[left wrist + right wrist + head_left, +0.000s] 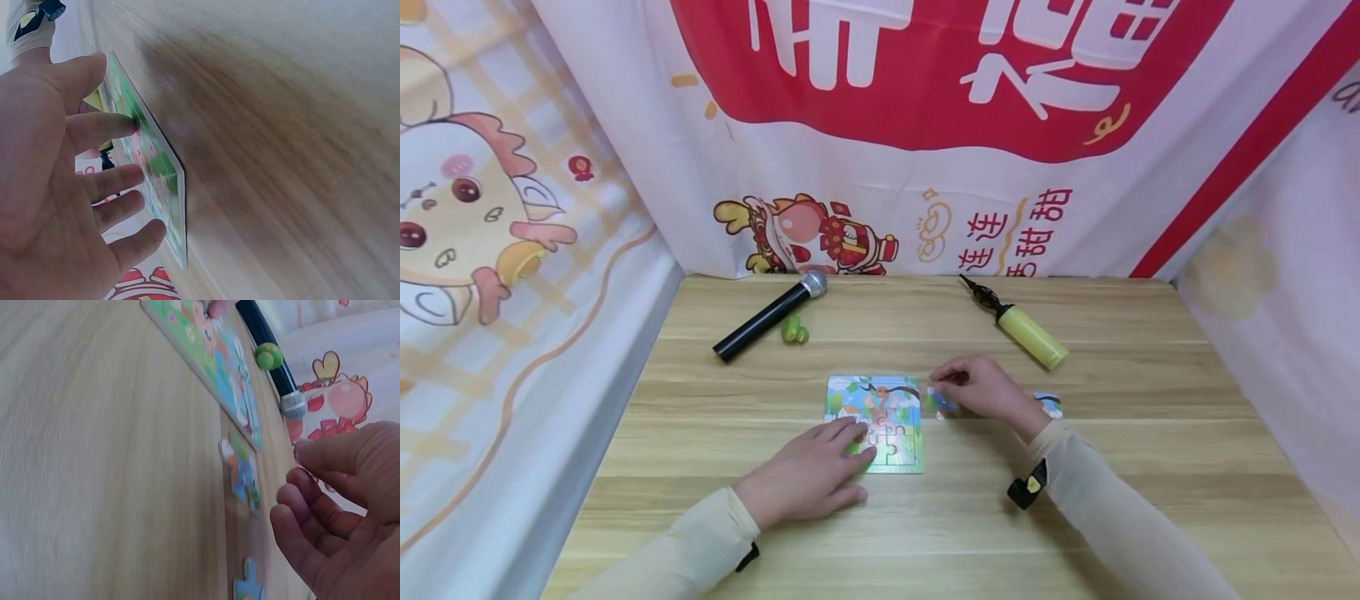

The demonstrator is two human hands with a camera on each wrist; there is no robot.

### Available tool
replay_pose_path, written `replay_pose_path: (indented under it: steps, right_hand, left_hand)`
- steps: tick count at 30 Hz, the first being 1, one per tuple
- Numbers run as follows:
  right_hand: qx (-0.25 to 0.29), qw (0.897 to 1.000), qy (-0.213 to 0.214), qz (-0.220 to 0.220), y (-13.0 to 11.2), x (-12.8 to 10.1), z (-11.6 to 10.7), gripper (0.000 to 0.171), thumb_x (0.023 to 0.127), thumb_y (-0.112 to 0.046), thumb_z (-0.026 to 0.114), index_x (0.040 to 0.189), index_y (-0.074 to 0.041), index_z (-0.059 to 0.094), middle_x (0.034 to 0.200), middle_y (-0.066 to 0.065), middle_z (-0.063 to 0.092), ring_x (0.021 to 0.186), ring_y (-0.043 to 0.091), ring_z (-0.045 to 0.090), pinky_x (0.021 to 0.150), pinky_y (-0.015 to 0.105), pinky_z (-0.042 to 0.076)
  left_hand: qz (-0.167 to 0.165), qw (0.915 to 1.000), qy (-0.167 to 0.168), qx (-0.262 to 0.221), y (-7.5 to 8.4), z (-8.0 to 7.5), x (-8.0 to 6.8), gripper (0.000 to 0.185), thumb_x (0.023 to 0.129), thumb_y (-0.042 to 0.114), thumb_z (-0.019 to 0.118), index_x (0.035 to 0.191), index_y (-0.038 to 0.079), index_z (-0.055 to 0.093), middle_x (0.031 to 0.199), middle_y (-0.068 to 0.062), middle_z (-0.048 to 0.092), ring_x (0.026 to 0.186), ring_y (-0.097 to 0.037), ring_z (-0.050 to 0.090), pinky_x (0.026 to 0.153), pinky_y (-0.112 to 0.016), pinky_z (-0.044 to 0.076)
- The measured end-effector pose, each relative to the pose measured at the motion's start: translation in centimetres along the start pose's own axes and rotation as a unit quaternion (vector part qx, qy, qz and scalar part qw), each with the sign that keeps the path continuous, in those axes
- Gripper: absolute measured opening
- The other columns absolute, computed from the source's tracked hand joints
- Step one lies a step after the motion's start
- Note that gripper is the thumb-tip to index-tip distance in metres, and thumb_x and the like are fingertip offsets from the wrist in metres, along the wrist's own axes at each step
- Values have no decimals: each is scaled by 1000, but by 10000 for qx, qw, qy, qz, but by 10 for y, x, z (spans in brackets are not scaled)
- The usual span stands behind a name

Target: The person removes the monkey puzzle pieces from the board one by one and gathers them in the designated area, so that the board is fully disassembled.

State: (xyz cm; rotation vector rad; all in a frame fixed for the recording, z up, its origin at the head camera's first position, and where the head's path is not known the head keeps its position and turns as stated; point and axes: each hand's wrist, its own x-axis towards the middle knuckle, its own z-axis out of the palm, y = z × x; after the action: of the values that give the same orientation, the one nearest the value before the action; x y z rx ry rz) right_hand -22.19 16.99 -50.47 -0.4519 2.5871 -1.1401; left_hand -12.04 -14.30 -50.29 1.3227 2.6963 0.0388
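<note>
A colourful jigsaw board [880, 398] lies flat in the middle of the wooden table [1150, 467]. My left hand [808, 479] rests on its near left corner with straight fingers [103, 125] pressing the board [161, 172]. My right hand [988, 387] hovers just right of the board over a loose puzzle piece [942, 404]. In the right wrist view that piece [242, 469] lies flat on the table beside the board [212, 344], and the right hand [337, 512] has loosely curled fingers that hold nothing.
A second loose piece [1051, 404] lies by my right wrist. A black microphone [767, 317] and a small green object [793, 331] sit at the back left, a yellow hand pump [1030, 333] at the back right. Printed cloth walls surround the table.
</note>
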Motion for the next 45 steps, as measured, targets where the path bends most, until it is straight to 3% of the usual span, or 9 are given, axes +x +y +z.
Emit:
replay_pose_path:
  steps: [6,13,21,26,34,45]
  right_hand:
    - [-498,9950,-381,-772,-13,-1,14,20,94,-13,75,113,-8,76,96,-5,70,85,12,63,76,30,55]
    - [-1516,9761,-523,-1469,-25,-6,29,23,93,-15,76,115,-7,76,102,3,67,80,13,60,70,28,52]
    - [-1984,9707,-626,-1203,-32,-6,34,27,93,-24,77,117,-12,76,104,-1,64,80,8,57,71,26,51]
    - [-2142,9662,-662,-1274,-35,-6,37,29,93,-25,77,117,-9,76,102,0,63,77,7,55,69,25,50]
    - [-2385,9612,-623,-1235,-39,-8,38,27,92,-23,77,116,-9,77,99,-2,61,75,7,53,69,26,49]
    - [-2179,9677,-683,-1069,-37,-5,39,22,94,-21,75,113,-10,77,100,-3,61,77,6,55,71,26,50]
  left_hand:
    - [-102,9998,-151,-72,-3,-4,5,64,102,58,49,154,20,47,160,-17,34,147,-37,28,112,-53,35]
    - [4,9995,-292,-111,-6,-3,10,61,103,57,47,155,26,45,162,-17,29,146,-39,28,114,-51,33]
    - [11,9996,-213,-211,-3,-2,13,55,104,53,48,153,28,49,158,-21,35,143,-40,33,114,-51,33]
    - [-51,9997,-242,-54,-1,1,14,54,104,55,46,154,32,46,159,-21,34,143,-39,33,115,-51,31]
    - [-49,9998,-105,168,4,5,16,55,104,59,43,154,37,45,157,-21,35,139,-38,36,107,-55,40]
    - [-187,9997,-66,125,9,4,21,62,99,70,38,150,37,52,156,-22,36,134,-35,40,100,-56,45]
